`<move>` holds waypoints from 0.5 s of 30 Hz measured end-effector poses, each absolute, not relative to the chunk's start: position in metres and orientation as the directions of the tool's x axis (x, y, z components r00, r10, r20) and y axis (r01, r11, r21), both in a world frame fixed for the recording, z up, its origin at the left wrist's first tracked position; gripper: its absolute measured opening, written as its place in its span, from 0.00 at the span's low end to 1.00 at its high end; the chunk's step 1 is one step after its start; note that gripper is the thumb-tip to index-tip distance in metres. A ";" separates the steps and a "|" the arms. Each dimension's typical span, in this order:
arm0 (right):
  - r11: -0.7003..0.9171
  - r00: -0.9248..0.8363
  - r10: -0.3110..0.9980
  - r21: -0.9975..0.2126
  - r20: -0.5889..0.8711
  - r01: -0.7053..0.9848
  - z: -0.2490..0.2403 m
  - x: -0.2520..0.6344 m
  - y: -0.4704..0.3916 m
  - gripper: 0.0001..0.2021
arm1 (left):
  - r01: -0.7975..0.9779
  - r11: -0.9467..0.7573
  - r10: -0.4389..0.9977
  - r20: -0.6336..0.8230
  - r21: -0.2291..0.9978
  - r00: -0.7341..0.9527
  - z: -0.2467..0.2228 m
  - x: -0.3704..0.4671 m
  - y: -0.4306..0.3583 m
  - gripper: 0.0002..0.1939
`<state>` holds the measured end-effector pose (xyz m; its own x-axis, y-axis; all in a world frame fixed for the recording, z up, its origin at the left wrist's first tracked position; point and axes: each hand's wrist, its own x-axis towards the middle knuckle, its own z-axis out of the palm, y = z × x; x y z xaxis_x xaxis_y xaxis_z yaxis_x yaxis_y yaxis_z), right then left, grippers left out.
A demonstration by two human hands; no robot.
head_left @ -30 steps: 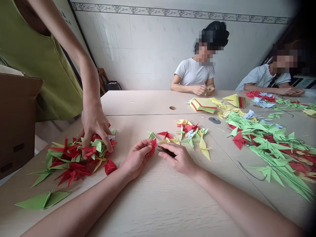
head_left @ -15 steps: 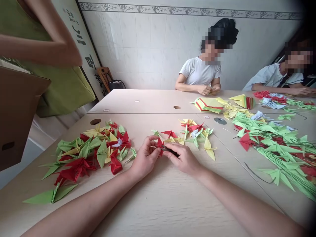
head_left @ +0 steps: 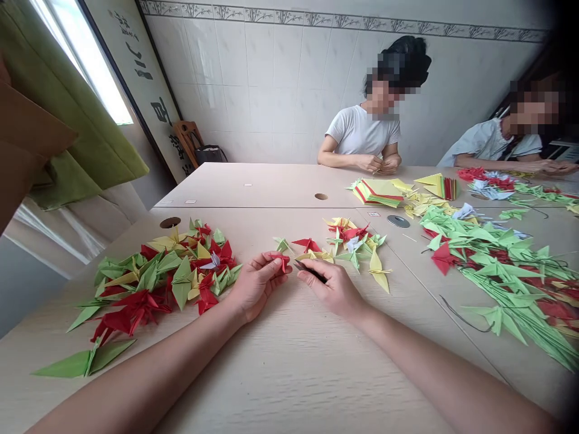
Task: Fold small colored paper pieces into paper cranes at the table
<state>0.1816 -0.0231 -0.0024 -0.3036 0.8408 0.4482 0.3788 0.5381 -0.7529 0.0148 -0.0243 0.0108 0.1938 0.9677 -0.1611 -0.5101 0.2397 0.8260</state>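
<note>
Red paper crane (head_left: 281,260) is pinched between the thumb and fingertips of the left hand (head_left: 254,284), which is closed on it just above the tabletop (head_left: 289,367). A thin dark tool (head_left: 310,272), perhaps a needle or wire, is gripped in the right hand (head_left: 333,289), its fingers closed around it and its tip aimed at the crane from just beside, not quite touching as far as can be seen. Both forearms are rested on the tabletop.

A broad pile of folded cranes (head_left: 167,274) in green, red and yellow is spread to the left, near the left hand, and a smaller cluster of cranes (head_left: 350,241) is laid just beyond the hands. To the right, finished green stems with paper pieces (head_left: 506,265) are heaped in number, so much work is judged done, while many loose cranes are left. Flat paper sheets (head_left: 380,191) are stacked farther back, where two other people are seated.

Open room is found on the bare tabletop under and before the forearms; the near-left edge lies close to the large pile.
</note>
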 end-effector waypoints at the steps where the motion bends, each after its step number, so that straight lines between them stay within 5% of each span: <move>1: 0.534 -0.300 0.843 -0.755 0.446 0.380 -0.003 0.182 -0.023 0.09 | -0.523 0.259 0.963 -0.173 0.812 0.208 0.012 0.014 -0.024 0.09; 15: 0.588 -0.311 0.809 -0.699 0.499 0.408 -0.009 0.181 -0.021 0.10 | -0.497 0.307 0.932 -0.152 0.812 0.329 0.011 0.011 -0.022 0.06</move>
